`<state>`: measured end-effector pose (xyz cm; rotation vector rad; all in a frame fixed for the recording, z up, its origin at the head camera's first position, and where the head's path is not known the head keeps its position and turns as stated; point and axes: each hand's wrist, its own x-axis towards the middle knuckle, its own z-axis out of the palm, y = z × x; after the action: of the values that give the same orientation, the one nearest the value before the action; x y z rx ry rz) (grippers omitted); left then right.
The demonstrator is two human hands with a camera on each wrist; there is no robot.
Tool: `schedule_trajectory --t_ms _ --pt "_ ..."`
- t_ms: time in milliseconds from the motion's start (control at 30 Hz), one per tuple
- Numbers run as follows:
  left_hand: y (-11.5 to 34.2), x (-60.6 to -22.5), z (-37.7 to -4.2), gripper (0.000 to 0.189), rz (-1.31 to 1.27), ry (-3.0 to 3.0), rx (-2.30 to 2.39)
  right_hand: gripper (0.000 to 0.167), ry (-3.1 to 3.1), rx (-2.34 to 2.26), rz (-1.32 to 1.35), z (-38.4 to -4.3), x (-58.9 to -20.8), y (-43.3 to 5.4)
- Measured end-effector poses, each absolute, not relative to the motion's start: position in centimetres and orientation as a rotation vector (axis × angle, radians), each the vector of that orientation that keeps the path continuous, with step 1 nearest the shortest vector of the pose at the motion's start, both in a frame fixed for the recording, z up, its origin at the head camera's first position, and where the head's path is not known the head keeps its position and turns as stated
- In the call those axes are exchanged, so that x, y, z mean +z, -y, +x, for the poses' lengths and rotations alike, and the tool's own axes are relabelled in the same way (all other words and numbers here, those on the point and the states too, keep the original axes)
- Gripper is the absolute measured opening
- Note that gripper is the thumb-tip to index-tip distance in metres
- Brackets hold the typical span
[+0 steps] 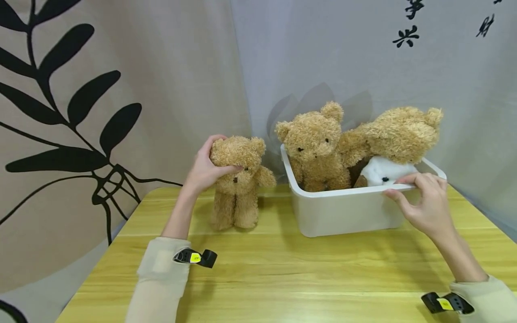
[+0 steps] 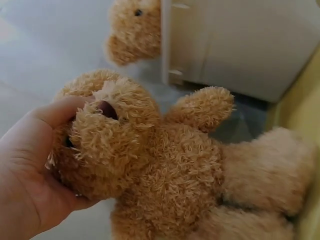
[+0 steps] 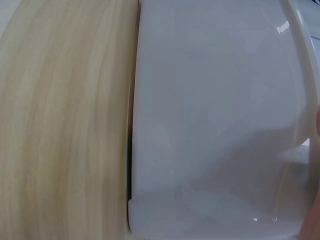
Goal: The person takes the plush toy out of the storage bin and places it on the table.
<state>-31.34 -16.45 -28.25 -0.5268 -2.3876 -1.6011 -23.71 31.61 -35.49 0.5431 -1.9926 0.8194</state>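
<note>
From head, see left hand (image 1: 208, 169) clamped on teddy bear (image 1: 242, 185) by the head, upright at wood-grain table (image 1: 291, 269) near white plastic bin (image 1: 347, 213); right hand (image 1: 428, 202) pinching bin's rim; there alone, note white plush toy (image 1: 383, 169) inside; from left wrist, thumb (image 2: 67, 107) beside brown nose (image 2: 107, 110); from right, mostly bin wall (image 3: 215, 110)

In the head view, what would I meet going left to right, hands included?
Black leaf print, left hand, the teddy bear it grips, the upright bear in the white bin, white plush toy, right hand.

Black character 兴 (image 1: 405, 37), black character 财 (image 1: 485, 25), grey cloth backdrop (image 1: 363, 58), yellow wrist labels (image 1: 195, 258) too small to read
</note>
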Motion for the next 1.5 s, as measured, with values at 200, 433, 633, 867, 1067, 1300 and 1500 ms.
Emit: schedule_trajectory --t_ms 200,433,633,867,1067,1300,1500 --pt "16.9 -30.9 -33.4 0.086 -0.451 2.497 -1.584 0.069 1.996 0.81 0.549 -23.8 -35.5 -31.5" --pt "17.7 -31.5 -34.4 0.089 -0.415 2.51 -1.679 0.069 1.997 0.802 0.552 -23.7 -35.5 -31.5" --pt "17.1 -31.0 -34.7 0.087 -0.384 2.525 -1.754 0.063 2.02 0.8 0.54 -23.6 -35.5 -31.7" --pt "16.6 -30.9 -34.9 0.092 -0.268 2.504 -1.758 0.064 2.015 0.799 0.54 -23.5 -35.6 -31.7" --pt "16.4 -30.7 -34.4 0.101 -0.181 2.499 -1.733 0.07 2.001 0.8 0.552 -23.6 -35.5 -31.7" --pt "15.7 -30.2 -34.0 0.099 -0.116 2.42 -1.708 0.073 2.0 0.79 0.555 -23.7 -35.5 -31.6" --pt "15.5 -30.1 -33.8 0.087 -0.012 2.348 -1.687 0.067 2.017 0.79 0.541 -23.6 -35.5 -31.6"
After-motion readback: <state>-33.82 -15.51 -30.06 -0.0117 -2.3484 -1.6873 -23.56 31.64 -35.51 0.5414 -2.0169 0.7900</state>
